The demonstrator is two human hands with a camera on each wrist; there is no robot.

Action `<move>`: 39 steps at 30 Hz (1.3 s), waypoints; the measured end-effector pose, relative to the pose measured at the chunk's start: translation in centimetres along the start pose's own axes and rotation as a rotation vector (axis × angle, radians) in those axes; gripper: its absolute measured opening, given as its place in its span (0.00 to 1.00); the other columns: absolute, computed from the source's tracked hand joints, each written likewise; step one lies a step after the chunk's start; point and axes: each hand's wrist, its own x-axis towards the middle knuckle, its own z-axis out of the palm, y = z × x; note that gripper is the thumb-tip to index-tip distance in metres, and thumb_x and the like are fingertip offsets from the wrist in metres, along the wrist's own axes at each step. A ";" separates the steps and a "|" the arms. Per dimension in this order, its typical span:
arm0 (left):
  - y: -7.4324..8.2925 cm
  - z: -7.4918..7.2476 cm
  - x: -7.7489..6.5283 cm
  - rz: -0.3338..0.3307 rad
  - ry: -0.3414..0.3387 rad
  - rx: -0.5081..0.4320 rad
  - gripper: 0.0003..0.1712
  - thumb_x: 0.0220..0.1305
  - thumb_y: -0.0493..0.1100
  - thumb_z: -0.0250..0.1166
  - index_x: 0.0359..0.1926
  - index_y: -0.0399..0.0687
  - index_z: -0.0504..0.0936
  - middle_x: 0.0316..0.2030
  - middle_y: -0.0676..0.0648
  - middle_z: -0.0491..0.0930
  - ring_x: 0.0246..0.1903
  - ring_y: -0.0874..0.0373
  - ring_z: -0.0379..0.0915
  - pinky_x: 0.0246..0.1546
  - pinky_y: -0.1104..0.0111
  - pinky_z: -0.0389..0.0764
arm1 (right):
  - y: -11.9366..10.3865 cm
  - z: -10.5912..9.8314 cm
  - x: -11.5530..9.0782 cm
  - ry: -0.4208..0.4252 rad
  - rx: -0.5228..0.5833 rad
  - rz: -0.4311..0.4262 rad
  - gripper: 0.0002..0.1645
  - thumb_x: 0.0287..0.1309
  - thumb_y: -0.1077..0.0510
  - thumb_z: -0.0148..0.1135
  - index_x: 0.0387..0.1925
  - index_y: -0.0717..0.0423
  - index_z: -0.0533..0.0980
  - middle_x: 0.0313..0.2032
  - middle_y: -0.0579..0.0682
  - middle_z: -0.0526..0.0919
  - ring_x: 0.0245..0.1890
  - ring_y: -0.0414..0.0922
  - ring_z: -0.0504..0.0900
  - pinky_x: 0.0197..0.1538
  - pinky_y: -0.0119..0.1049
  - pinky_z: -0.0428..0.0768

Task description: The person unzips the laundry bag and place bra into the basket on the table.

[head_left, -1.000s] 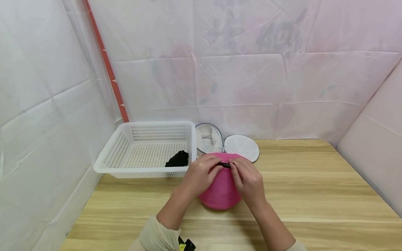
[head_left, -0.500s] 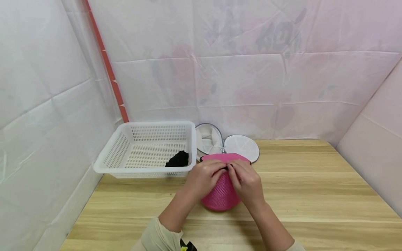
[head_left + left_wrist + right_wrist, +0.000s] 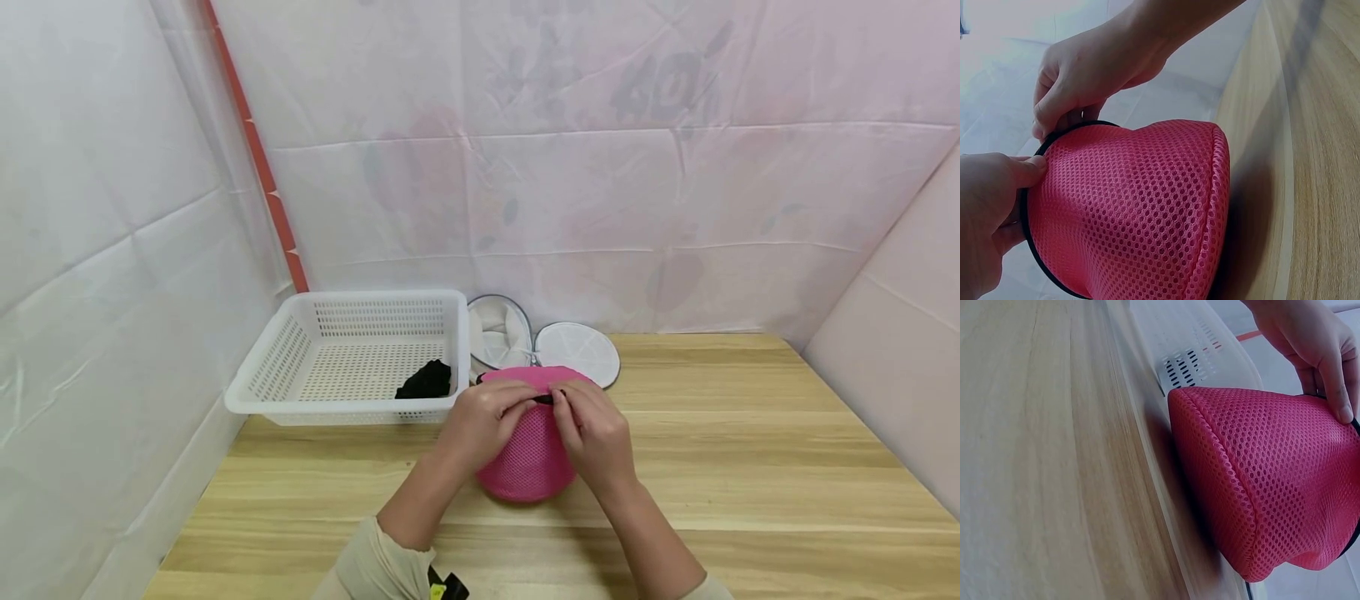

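Note:
A pink mesh laundry bag (image 3: 528, 462) with black edging stands on the table in front of me. My left hand (image 3: 480, 425) and right hand (image 3: 597, 429) pinch its black-trimmed edge (image 3: 543, 400) side by side, with a short stretch of trim showing between them. In the left wrist view, the thumb of the left hand (image 3: 988, 212) presses on the mesh just inside the trim, while the right hand (image 3: 1091, 69) grips further along the edge. The right wrist view shows the bag (image 3: 1266, 469) bulging, with the left hand (image 3: 1316, 344) at its edge. Whatever is inside is hidden.
A white perforated basket (image 3: 360, 407) stands at the back left, with a black cloth (image 3: 426, 381) in it. Behind the pink bag lie a round white bag (image 3: 498, 329) with dark edging and its round white flap (image 3: 577, 354). White sheeting (image 3: 555, 192) hangs behind the table.
My hands have come together on the black edge and then parted slightly again, uncovering a bit of trim. The bag has shifted only a little; basket and white bag stay put.

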 end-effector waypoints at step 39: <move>0.7 0.2 -0.1 0.015 0.021 0.086 0.12 0.61 0.39 0.69 0.47 0.47 0.87 0.45 0.50 0.87 0.48 0.59 0.83 0.54 0.70 0.81 | -1.0 0.1 0.3 -0.026 -0.008 -0.058 0.19 0.72 0.55 0.54 0.37 0.65 0.84 0.37 0.56 0.87 0.38 0.52 0.85 0.48 0.40 0.82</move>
